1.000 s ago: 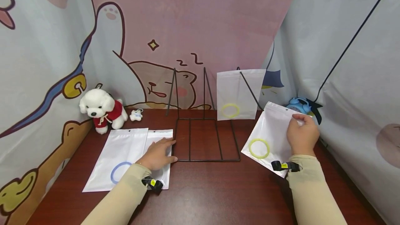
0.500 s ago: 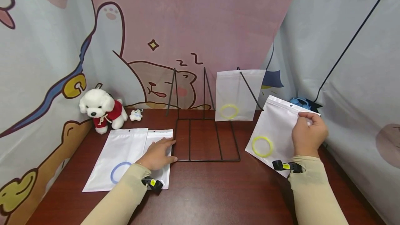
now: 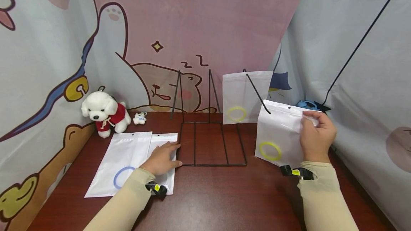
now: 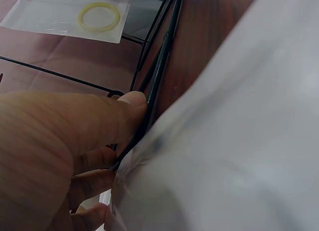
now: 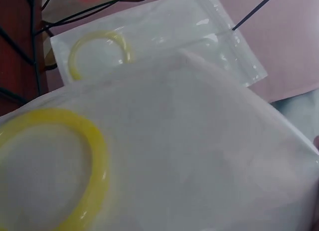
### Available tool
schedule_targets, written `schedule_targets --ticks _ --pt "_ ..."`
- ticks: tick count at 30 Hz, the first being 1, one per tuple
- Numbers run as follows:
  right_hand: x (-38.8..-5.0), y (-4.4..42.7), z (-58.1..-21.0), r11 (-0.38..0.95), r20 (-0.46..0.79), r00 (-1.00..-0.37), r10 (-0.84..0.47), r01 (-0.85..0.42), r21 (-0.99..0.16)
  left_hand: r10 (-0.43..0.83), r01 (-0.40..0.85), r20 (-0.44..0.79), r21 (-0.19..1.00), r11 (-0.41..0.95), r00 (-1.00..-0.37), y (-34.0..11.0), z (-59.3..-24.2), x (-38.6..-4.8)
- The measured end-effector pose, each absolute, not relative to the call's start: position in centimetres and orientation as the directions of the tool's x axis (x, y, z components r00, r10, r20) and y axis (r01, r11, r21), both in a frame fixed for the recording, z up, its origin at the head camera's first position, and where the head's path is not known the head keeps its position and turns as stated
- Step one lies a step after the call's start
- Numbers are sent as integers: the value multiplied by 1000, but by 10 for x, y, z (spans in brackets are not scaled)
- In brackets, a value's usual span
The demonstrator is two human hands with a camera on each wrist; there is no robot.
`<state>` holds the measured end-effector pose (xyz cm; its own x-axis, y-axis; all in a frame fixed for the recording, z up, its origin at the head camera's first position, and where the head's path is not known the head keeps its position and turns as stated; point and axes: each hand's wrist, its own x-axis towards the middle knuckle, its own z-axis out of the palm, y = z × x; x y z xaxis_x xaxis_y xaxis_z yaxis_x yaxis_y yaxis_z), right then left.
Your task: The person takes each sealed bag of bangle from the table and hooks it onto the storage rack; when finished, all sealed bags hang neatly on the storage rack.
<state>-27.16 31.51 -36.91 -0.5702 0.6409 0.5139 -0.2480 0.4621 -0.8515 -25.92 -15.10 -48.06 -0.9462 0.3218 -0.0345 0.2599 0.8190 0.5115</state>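
My right hand (image 3: 318, 133) pinches the top right edge of a white zip bag (image 3: 282, 124), which is bent below its top strip. A yellow ring (image 3: 270, 151) shows at the bag's lower left. The bag's small hang hole lies right of the tip of a black hook; whether bag and hook touch, I cannot tell. My left hand (image 3: 163, 159) holds the black wire rack (image 3: 212, 165) at its near left corner, thumb on the wire (image 4: 160, 66). Another white bag (image 3: 245, 95) with a yellow ring hangs on the rack's right hook.
Two overlapping white bags (image 3: 128, 152) lie left of the rack, one with a blue ring (image 3: 123, 177). A white plush dog (image 3: 104, 109) and a small white charm (image 3: 140, 118) stand behind them. At the back right is a blue alarm clock (image 3: 306, 104), partly hidden.
The right hand has moved slightly right and up, and its bag has turned more upright, its top left corner now behind the hook tip. The left hand stays in place.
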Motion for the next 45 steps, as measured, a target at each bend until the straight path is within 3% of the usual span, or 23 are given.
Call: schedule_targets --ticks 10,16,23,28,31,45 --pt "-256 304 -358 422 548 -635 545 -357 -833 319 258 -35 510 820 -947 -152 -482 -259" --pt "-248 293 -354 354 538 -704 463 -409 -841 318 261 -27 508 821 -948 -151 -482 -259" --pt "-242 282 -355 198 515 -786 341 -476 -857 319 262 -28 507 821 -947 -150 -481 -259" --pt "-235 275 -355 258 489 -844 222 -433 -864 320 262 -25 512 818 -947 -150 -482 -259" --pt "-232 274 -355 324 502 -850 157 -436 -840 324 269 -19 513 815 -946 -150 -481 -259" --pt "-225 265 -352 377 556 -830 45 -501 -779 328 272 -21 509 816 -945 -151 -482 -260"
